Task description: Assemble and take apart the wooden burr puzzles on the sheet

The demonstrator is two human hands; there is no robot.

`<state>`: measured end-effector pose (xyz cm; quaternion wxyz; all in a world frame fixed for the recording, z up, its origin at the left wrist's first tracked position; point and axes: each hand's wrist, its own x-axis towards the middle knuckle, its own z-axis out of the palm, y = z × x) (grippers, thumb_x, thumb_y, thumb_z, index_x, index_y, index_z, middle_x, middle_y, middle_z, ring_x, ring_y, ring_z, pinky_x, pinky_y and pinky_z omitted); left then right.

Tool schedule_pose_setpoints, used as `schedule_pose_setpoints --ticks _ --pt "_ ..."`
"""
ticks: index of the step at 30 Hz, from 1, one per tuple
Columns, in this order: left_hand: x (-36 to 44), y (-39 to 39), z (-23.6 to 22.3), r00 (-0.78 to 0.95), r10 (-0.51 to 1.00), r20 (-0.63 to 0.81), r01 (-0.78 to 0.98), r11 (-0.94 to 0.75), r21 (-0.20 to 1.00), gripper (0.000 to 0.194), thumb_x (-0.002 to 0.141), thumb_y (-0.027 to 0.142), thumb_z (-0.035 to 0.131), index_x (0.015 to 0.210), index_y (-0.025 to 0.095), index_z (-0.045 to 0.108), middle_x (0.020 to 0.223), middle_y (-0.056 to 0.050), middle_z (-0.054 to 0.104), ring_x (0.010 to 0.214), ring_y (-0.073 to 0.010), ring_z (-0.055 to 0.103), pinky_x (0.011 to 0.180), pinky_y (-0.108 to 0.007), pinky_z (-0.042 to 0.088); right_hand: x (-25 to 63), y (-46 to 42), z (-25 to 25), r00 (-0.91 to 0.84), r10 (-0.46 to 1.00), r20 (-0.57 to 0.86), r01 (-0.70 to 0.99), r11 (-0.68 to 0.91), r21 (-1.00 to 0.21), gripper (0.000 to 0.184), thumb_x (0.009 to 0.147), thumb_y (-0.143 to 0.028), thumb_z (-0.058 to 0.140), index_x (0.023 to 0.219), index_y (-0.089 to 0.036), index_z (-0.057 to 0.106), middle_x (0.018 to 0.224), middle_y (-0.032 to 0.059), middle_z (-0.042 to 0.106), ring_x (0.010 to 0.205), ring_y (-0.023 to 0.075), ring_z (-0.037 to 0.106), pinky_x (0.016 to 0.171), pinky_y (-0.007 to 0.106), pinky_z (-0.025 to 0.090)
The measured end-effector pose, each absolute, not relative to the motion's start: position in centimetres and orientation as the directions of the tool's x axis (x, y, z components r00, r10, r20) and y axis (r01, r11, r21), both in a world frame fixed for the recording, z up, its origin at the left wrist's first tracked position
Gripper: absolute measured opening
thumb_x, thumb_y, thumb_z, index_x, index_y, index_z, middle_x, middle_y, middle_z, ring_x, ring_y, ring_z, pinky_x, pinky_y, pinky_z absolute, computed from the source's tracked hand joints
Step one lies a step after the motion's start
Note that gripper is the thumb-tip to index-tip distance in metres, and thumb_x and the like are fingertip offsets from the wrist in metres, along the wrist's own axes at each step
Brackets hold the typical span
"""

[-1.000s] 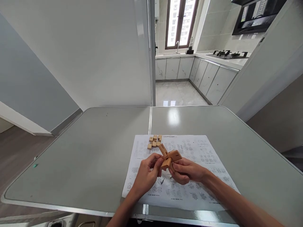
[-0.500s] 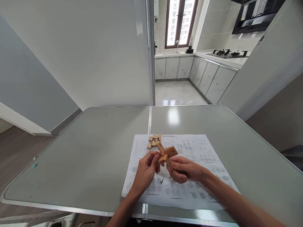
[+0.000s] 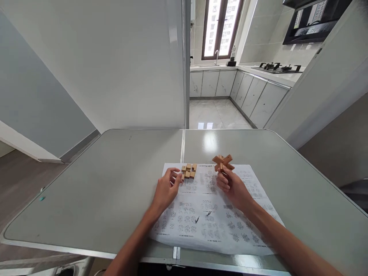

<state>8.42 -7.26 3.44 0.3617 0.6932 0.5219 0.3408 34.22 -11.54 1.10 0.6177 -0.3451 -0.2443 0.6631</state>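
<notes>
My right hand (image 3: 234,188) is closed on a wooden interlocking puzzle (image 3: 222,162), held raised near the far edge of the printed sheet (image 3: 209,241). Its crossed brown bars jut out in several directions. My left hand (image 3: 167,188) is at the sheet's left side, thumb and fingers apart and curved. Its fingertips reach the left edge of a cluster of small wooden blocks (image 3: 188,174); part of the nearest block is hidden behind them, and I cannot tell whether they touch it.
The sheet, covered in small diagrams and two dark check marks, lies on a grey table (image 3: 86,191) with a metal trim edge. A small green bit (image 3: 42,198) sits near the table's left edge. Beyond is a kitchen with a stove (image 3: 277,68).
My left hand has let go of the puzzle and moved left to the blocks. My right hand has carried the puzzle away and to the right, turning it.
</notes>
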Motion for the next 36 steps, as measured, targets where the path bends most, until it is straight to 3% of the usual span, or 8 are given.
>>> schedule_pose_setpoints --ticks 7,16,21,24,29,33,36 --pt "7.0 -4.4 2.4 0.256 0.956 0.143 0.537 -0.263 0.801 0.028 0.1 0.048 0.052 0.105 0.022 0.063 0.078 0.0 0.071 0.064 -0.0163 0.06 0.061 -0.026 0.044 36.0 -10.4 -0.7 0.221 0.955 -0.195 -0.682 0.008 -0.731 0.03 0.086 -0.042 0.084 0.085 -0.02 0.063 0.065 -0.008 0.041 0.048 0.0053 0.032 0.041 0.015 0.037" --pt "6.3 -4.3 1.7 0.297 0.941 0.161 0.501 -0.297 0.813 0.031 0.1 0.05 0.052 0.105 0.022 0.065 0.073 0.001 0.067 0.062 -0.015 0.056 0.06 -0.025 0.043 37.9 -9.5 -1.2 0.188 0.973 -0.133 -0.671 0.028 -0.741 0.034 0.089 -0.045 0.079 0.083 -0.023 0.053 0.065 -0.0097 0.034 0.043 0.0068 0.026 0.038 0.021 0.036" --pt "6.0 -4.4 1.6 0.314 0.925 0.213 0.589 -0.366 0.721 0.031 0.102 0.049 0.051 0.111 0.023 0.064 0.089 -0.002 0.069 0.071 -0.0163 0.059 0.068 -0.028 0.049 37.1 -9.8 -0.6 0.123 0.981 -0.148 -0.696 -0.02 -0.717 0.035 0.089 -0.046 0.08 0.083 -0.023 0.054 0.064 -0.0098 0.03 0.045 0.0072 0.024 0.04 0.02 0.035" --pt "5.9 -4.3 1.3 0.364 0.885 0.29 0.627 -0.463 0.626 0.033 0.099 0.049 0.059 0.119 0.023 0.062 0.11 -0.007 0.069 0.093 -0.0224 0.065 0.08 -0.034 0.053 36.1 -10.2 -0.3 0.038 0.981 -0.189 -0.713 -0.106 -0.693 0.031 0.089 -0.039 0.082 0.084 -0.022 0.057 0.064 -0.0091 0.033 0.049 0.0071 0.027 0.044 0.019 0.035" --pt "6.3 -3.3 0.6 0.53 0.783 0.327 0.604 -0.619 0.503 0.066 0.088 0.054 0.076 0.141 0.024 0.05 0.142 -0.014 0.057 0.132 -0.035 0.054 0.108 -0.051 0.048 34.9 -10.7 0.3 -0.102 0.976 -0.191 -0.579 -0.214 -0.786 0.034 0.089 -0.041 0.082 0.08 -0.02 0.057 0.066 -0.0067 0.041 0.052 0.0077 0.031 0.048 0.023 0.032" --pt "7.8 -1.5 0.4 0.613 0.737 0.285 0.596 -0.668 0.445 0.092 0.076 0.067 0.083 0.148 0.023 0.046 0.143 -0.016 0.057 0.132 -0.0392 0.053 0.111 -0.057 0.044 34.6 -10.9 0.7 -0.147 0.976 -0.161 -0.464 -0.212 -0.86 0.038 0.088 -0.045 0.082 0.077 -0.02 0.056 0.066 -0.0062 0.044 0.054 0.0083 0.035 0.052 0.025 0.031" --pt "9.2 -0.1 0.7 0.649 0.712 0.269 0.592 -0.694 0.409 0.097 0.069 0.072 0.085 0.144 0.021 0.052 0.139 -0.017 0.058 0.128 -0.0399 0.055 0.108 -0.055 0.046 34.4 -10.9 0.9 -0.157 0.973 -0.172 -0.427 -0.224 -0.876 0.038 0.085 -0.047 0.084 0.08 -0.02 0.058 0.064 -0.0067 0.045 0.053 0.0082 0.036 0.053 0.025 0.029"
